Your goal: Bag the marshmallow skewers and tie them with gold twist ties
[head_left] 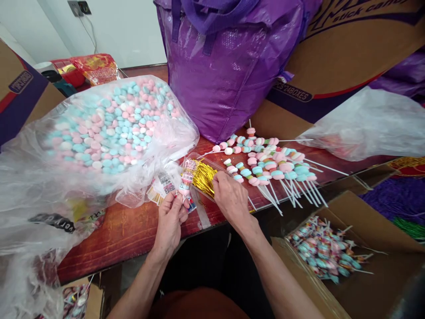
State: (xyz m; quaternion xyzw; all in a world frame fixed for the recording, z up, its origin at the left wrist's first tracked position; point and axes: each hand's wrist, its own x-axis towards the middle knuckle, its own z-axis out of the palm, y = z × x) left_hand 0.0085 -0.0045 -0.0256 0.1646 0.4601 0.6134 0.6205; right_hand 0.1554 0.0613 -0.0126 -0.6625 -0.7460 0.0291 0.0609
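My left hand (pixel 171 215) pinches the gathered lower end of a bagged marshmallow stick (pixel 187 177), whose clear printed wrapper stands upright above my fingers. My right hand (pixel 230 197) is closed at the right end of a bundle of gold twist ties (pixel 204 178), its fingertips pressed on them. The ties lie in a clear plastic tray (pixel 210 195). Under and beside my left hand are flat printed wrappers (pixel 163 182). To the right of my right hand, unwrapped marshmallow sticks (pixel 279 164) in pink, blue and white lie in a pile, their white sticks pointing toward me.
A large clear bag of loose marshmallows (pixel 113 128) covers the table's left side. Behind stands a purple bag (pixel 229 75), with a large carton (pixel 358 48) at its right. Below the table edge, an open carton (pixel 381 274) holds wrapped sticks (pixel 327 252); another box (pixel 94 301) sits lower left.
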